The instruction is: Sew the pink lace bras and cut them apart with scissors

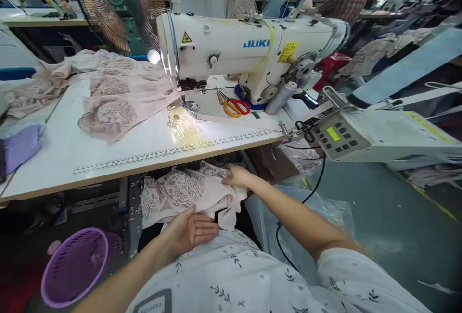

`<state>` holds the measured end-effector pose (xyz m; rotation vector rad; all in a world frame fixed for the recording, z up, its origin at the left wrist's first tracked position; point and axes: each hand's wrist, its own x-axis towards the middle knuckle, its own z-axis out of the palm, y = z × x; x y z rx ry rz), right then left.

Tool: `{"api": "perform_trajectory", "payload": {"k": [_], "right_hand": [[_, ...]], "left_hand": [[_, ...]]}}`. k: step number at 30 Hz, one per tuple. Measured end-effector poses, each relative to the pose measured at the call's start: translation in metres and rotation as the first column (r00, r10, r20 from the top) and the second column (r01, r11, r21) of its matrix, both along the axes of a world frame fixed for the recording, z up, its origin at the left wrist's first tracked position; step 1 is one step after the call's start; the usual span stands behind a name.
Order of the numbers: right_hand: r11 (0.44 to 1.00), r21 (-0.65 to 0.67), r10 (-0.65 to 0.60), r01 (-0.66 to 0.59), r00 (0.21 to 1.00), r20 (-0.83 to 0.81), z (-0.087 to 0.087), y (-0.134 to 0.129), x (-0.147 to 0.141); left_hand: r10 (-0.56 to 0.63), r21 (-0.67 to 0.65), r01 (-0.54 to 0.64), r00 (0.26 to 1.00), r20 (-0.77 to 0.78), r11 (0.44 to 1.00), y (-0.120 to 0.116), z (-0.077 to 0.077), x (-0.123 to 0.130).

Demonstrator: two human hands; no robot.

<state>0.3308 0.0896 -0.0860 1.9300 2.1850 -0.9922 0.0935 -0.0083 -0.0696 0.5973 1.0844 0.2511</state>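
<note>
A pale pink lace garment [184, 190] lies across my lap, just below the front edge of the white sewing table [144, 152]. My right hand [238, 177] pinches the garment's upper right part between thumb and fingers. My left hand [197, 230] rests palm up at the garment's lower edge, fingers together and slightly curled; whether fabric is between thumb and palm cannot be made out. Beyond the edge stands a white sewing machine [216, 43], its lamp lit at the needle. More lace pieces [111, 111] are spread on the table left of the needle.
Scissors [234, 107] and a thread cone [281, 97] lie by the machine base. A control box [341, 135] juts out at the right. A fan [121, 5] stands behind the table. On the floor at the left is a purple basket [45, 281]. A person [344, 3] is in the background.
</note>
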Motion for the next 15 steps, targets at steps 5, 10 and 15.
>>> {"api": "perform_trajectory", "payload": {"k": [5,10,15], "right_hand": [[0.994,0.111,-0.028,0.024,0.999,0.039,0.001,-0.008,-0.006],[0.993,0.062,0.101,-0.096,0.991,-0.084,0.014,-0.002,-0.034],[0.99,0.008,0.142,-0.143,0.972,-0.187,0.019,0.007,-0.043]], "left_hand": [[-0.169,0.401,0.332,0.905,-0.39,0.854,0.02,0.006,-0.036],[0.054,0.633,0.577,0.716,-0.696,0.516,0.041,-0.017,-0.081],[0.13,0.605,0.718,0.602,-0.788,0.345,0.03,-0.045,-0.098]]}}
